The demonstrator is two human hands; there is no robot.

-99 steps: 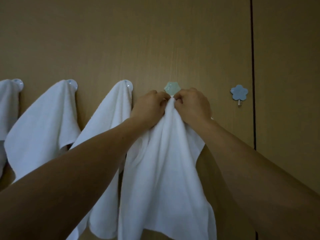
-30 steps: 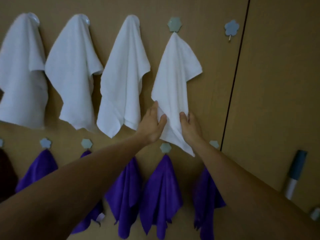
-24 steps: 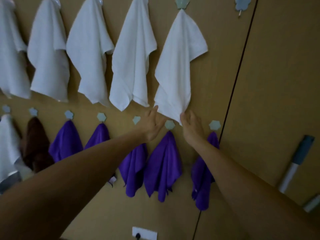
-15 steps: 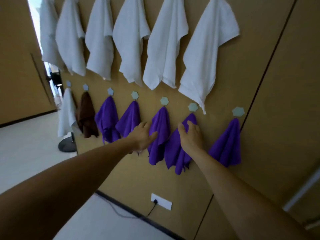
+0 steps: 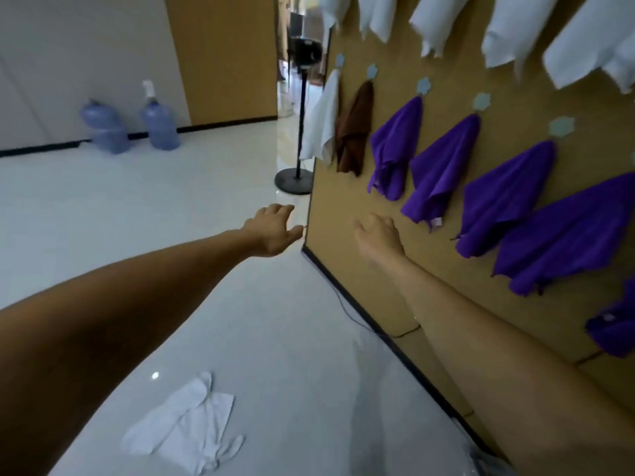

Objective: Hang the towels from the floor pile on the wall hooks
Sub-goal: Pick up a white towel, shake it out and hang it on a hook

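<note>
One crumpled white cloth towel [image 5: 187, 431] flat on the glossy pale tiled floor [image 5: 154, 235], out from the foot of the tan wood-look wall panel [image 5: 378, 297], apart from it. Between towels, by the look of it: nothing in hand, fetch step judged next. Probably calls for bending down and away from the panel, pinching the floor towel by an edge, lifting, then finding a free pale-blue flower-shaped hook [image 5: 481, 102] on the panel. No free hook visible here, all in view loaded: row of white towels [image 5: 436, 25] along the panel's top; below that a white hand towel [image 5: 323, 125], a brown towel [image 5: 355, 132], several purple microfibre towels [image 5: 395, 149].

Left hand [image 5: 273, 231] reached forward over the floor, off the panel's face, palm down, grip loosely spread, empty. Right hand [image 5: 378, 231] before the panel's lower part, below the purple row, back of hand to camera, grip loosely curled, nothing seen in it; touching the panel or not, cannot tell. Both forearms stretched forward. Two blue water jugs [image 5: 159, 121] and a black fan stand [image 5: 297, 180] beyond the panel's far end.
</note>
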